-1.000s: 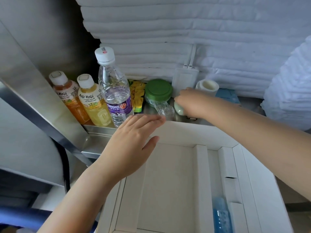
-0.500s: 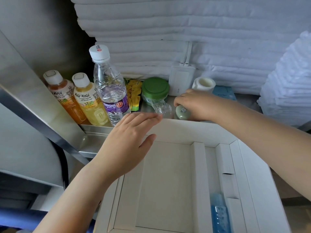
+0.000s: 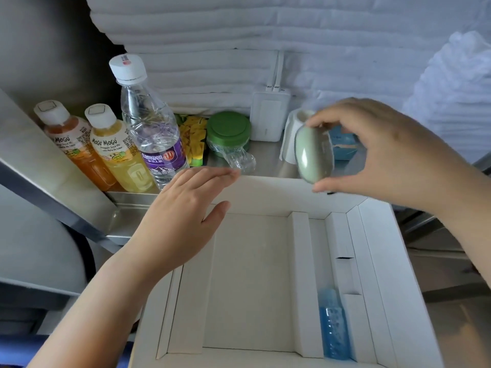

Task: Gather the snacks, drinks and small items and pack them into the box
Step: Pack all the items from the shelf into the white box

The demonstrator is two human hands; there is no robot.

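My right hand point(image 3: 382, 150) pinches a pale green oval case point(image 3: 313, 155) between thumb and fingers, lifted above the far edge of the white cardboard box point(image 3: 385, 261). Flat and with straight fingers, my left hand point(image 3: 183, 213) rests on the box's far left corner. A blue bottle point(image 3: 332, 325) lies in the box's narrow right compartment. On the steel shelf point(image 3: 268, 160) behind stand an orange Mogu Mogu bottle point(image 3: 77, 152), a yellow Mogu Mogu bottle point(image 3: 119, 152) and a water bottle point(image 3: 151, 128). Beside them are a yellow snack packet point(image 3: 194, 136) and a green-lidded jar point(image 3: 228, 134).
A white charger point(image 3: 269, 112), a white roll point(image 3: 291, 136) and a blue packet point(image 3: 344, 144) sit at the back of the shelf. Stacked white towels point(image 3: 292, 35) rise behind and to the right. A slanted steel panel point(image 3: 32, 155) borders the left.
My right hand has lifted the green oval case off the shelf and turned it upright, raising it over the box's far edge. My left hand stays on the box corner.
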